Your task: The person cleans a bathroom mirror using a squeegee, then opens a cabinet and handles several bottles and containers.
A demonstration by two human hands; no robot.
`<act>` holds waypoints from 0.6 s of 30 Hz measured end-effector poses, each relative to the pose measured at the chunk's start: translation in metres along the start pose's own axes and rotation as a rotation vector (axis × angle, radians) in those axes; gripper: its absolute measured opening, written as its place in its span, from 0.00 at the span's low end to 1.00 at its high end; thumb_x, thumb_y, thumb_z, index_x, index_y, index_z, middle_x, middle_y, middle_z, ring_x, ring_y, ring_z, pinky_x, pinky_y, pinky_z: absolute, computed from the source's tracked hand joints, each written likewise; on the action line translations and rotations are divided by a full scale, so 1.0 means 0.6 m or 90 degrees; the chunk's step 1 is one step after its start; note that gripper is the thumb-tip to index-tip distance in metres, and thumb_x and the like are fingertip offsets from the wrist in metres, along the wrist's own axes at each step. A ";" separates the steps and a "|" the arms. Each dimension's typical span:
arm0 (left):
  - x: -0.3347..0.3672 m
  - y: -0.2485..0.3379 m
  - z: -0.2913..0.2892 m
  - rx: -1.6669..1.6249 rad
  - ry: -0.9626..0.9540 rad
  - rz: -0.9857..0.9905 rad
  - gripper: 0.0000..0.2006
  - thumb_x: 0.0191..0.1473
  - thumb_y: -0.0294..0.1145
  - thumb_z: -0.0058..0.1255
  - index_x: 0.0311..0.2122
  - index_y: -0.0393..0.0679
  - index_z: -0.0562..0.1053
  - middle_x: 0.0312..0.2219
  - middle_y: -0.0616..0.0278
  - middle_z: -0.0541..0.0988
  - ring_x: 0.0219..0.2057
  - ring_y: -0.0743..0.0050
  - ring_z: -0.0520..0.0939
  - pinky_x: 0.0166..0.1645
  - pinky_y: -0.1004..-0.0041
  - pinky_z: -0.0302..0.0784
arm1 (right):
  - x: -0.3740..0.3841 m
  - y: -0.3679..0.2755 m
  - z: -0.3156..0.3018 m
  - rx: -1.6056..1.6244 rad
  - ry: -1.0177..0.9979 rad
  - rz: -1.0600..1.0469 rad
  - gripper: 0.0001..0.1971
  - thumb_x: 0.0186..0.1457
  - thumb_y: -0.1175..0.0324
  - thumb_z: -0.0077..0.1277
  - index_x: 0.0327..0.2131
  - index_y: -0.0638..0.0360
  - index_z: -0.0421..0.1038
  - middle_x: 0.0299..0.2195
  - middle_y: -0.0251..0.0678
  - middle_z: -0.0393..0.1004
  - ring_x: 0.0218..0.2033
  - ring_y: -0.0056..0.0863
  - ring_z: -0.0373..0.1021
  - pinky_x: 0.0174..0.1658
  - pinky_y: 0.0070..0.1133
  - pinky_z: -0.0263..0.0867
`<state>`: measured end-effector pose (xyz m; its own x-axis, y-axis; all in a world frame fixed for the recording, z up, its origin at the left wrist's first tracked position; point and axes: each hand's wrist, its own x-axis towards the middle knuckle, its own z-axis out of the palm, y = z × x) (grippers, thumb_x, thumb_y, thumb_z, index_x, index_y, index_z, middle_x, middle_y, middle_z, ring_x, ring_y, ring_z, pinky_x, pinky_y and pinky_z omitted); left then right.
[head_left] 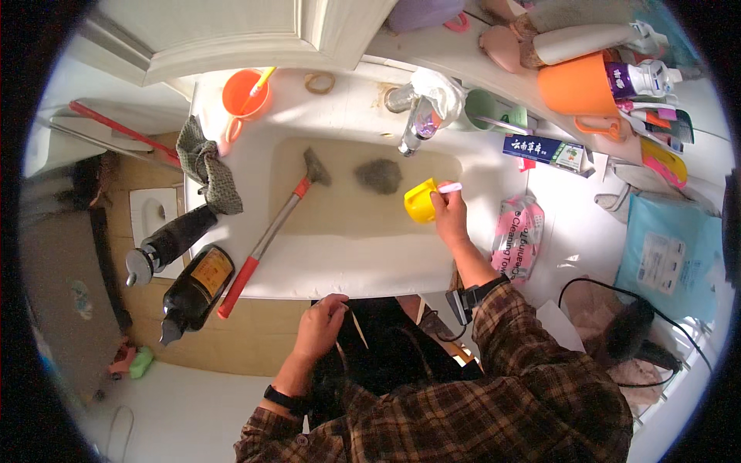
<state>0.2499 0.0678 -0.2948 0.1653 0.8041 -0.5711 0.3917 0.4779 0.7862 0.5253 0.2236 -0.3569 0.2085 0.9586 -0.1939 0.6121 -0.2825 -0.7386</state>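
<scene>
A yellow cup [419,202] is in my right hand [451,212], over the right part of the water-filled white basin [347,266]. A short pale lilac stick [450,187] juts out by the fingers; its kind is unclear. My left hand [324,316] rests at the basin's front edge, fingers curled, with nothing visible in them. A dark grey lump [379,176] lies in the cloudy water, too blurred to name. Left of it, a tool with a red and silver handle [278,220] leans over the front rim, its dark head in the water.
Above the basin is a faucet [413,139]. An orange mug [246,94], a grey cloth [202,166] and two dark bottles, one with an orange label [199,287], line the left. A pink towel pack [519,238] and a toothpaste box [546,153] lie right; a black cable [641,293] loops beyond.
</scene>
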 end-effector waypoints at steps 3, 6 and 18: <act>-0.002 0.004 0.000 0.020 -0.027 -0.014 0.09 0.46 0.30 0.46 0.35 0.41 0.70 0.25 0.53 0.76 0.27 0.57 0.77 0.31 0.70 0.71 | 0.000 0.008 0.000 0.343 -0.092 0.212 0.12 0.51 0.63 0.44 0.37 0.58 0.61 0.28 0.34 0.69 0.30 0.25 0.67 0.35 0.23 0.63; -0.010 0.006 0.000 -0.021 0.002 -0.009 0.09 0.46 0.30 0.46 0.35 0.41 0.70 0.25 0.53 0.75 0.27 0.58 0.77 0.31 0.69 0.71 | -0.016 0.008 -0.007 0.741 -0.196 0.440 0.14 0.51 0.59 0.44 0.35 0.60 0.66 0.29 0.35 0.71 0.30 0.27 0.68 0.35 0.25 0.65; -0.008 0.028 -0.016 -0.051 0.038 -0.057 0.10 0.47 0.31 0.45 0.35 0.42 0.71 0.21 0.52 0.74 0.24 0.58 0.75 0.30 0.69 0.69 | -0.096 -0.030 0.054 0.733 -0.315 0.639 0.13 0.49 0.62 0.45 0.35 0.62 0.67 0.29 0.38 0.72 0.29 0.32 0.70 0.32 0.29 0.68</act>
<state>0.2467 0.0755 -0.2766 0.0774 0.7760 -0.6259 0.3287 0.5729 0.7509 0.4778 0.1747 -0.3535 -0.2422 0.3929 -0.8871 -0.5342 -0.8173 -0.2161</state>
